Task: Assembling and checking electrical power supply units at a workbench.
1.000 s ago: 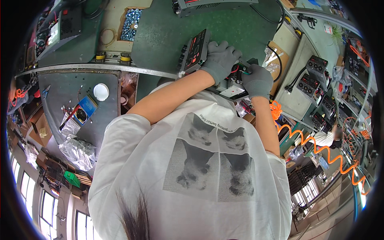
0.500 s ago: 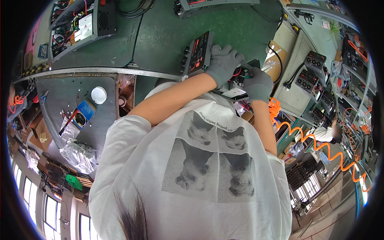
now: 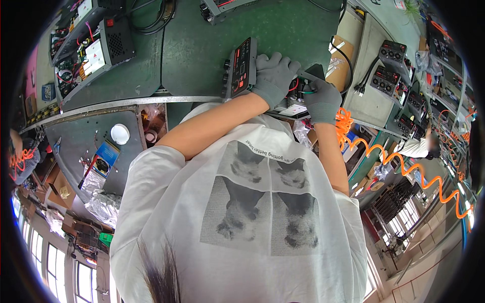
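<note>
On the green bench in front of me lies an electronic unit with its housing open. Its black front panel [image 3: 241, 67], with knobs and red-orange markings, faces left. My left hand [image 3: 274, 78], in a grey glove, lies curled over the unit just behind this panel, gripping it. At the other end my right hand [image 3: 322, 100], gloved too, has its fingers closed beside a black end plate [image 3: 316, 71]. Red wire [image 3: 294, 87] and green wire [image 3: 306, 92] run between the hands. Whatever the right fingertips pinch is hidden.
Another opened unit [image 3: 108, 48] stands at the far left near coiled black cable [image 3: 154, 20]. An orange coiled hose [image 3: 374, 150] hangs at right, beside finished-looking units with knobs [image 3: 384, 76]. A side table [image 3: 91, 123] holds a white lid [image 3: 120, 134] and plastic bags.
The whole view has shifted slightly, moving the bench and unit a little leftward in the picture. Both hands stay on the unit, the right one still at its right end.
</note>
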{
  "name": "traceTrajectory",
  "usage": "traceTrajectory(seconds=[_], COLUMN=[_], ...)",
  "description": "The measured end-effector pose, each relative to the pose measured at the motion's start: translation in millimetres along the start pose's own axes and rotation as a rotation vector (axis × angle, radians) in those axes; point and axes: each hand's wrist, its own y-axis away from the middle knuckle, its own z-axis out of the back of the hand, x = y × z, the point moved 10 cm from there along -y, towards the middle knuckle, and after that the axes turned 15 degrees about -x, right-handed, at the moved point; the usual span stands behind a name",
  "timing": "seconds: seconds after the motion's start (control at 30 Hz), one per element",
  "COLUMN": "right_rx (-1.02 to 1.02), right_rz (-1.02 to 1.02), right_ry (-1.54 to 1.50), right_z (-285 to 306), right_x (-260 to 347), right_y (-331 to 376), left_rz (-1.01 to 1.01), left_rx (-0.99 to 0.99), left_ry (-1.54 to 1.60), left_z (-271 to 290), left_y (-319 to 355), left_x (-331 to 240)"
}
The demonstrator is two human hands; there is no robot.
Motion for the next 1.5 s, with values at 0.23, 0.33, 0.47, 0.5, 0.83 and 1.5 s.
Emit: traceTrajectory(seconds=[0.23,0.33,0.47,0.5,0.83,1.5], right_rx=[-0.151,-0.108,0.142,0.140,0.121,0.165], right_rz=[0.052,0.025,-0.061,-0.060,-0.059,-0.128], right_ry=[-0.183,-0.100,0.005,0.006,-0.021,-0.416], right_z=[8,10,-4,-3,-2,-17], right_x=[1,4,-3,-3,4,-13], right_y=[4,3,-3,-5,-19,-72], left_rz=[0.013,0.012,0.004,0.005,-0.005,0.032], left_rx=[0.006,0.016,0.028,0.025,0.067,0.224], left_ry=[0.012,0.011,-0.006,-0.006,-0.030,-0.076], left_z=[1,0,0,0,-5,-24], left_y=[-2,-1,-1,-1,-4,-46], left_x=[-1,0,0,0,1,15])
